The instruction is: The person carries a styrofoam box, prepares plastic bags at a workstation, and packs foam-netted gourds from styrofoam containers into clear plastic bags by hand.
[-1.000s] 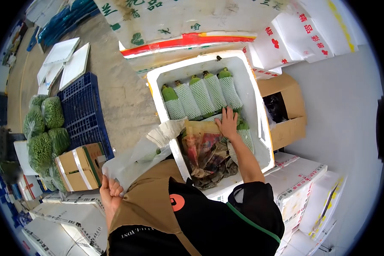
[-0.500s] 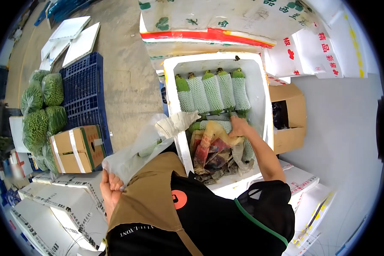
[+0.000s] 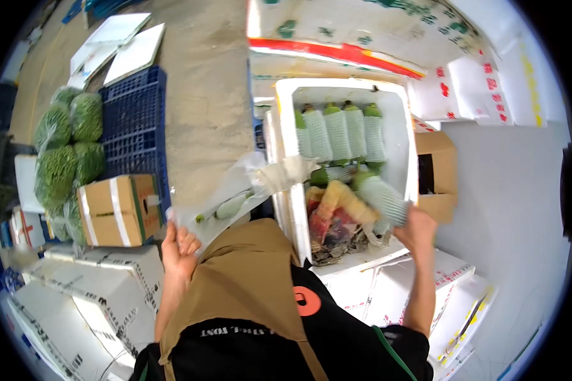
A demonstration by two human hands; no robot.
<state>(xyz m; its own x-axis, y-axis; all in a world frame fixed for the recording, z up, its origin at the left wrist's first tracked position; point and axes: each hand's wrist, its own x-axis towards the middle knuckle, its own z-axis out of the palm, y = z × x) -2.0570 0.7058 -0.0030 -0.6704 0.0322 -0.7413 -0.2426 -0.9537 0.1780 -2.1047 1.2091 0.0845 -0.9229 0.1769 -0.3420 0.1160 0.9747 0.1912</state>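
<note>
My right hand (image 3: 417,230) grips the lower end of a net-sleeved green vegetable (image 3: 382,195), tilted over the front right of a white foam box (image 3: 399,140). Behind it, several more net-sleeved vegetables (image 3: 340,134) lie in a row in the box. Crumpled printed paper (image 3: 333,222) fills the box's front left part. My left hand (image 3: 179,249) is closed on the edge of a clear plastic bag (image 3: 217,202), which stretches to the box's left wall. One sleeved vegetable (image 3: 234,205) shows inside the bag.
A taped carton (image 3: 117,213) and bagged green vegetables (image 3: 60,171) are at the left, beside a blue pallet (image 3: 132,120). White foam boxes (image 3: 102,279) stand at the lower left. An open brown carton (image 3: 440,184) is right of the foam box.
My right hand has gone from reaching into the box to holding a sleeved vegetable, lifted toward the box's front right. The view has shifted, so the box appears farther right. My left hand keeps the bag.
</note>
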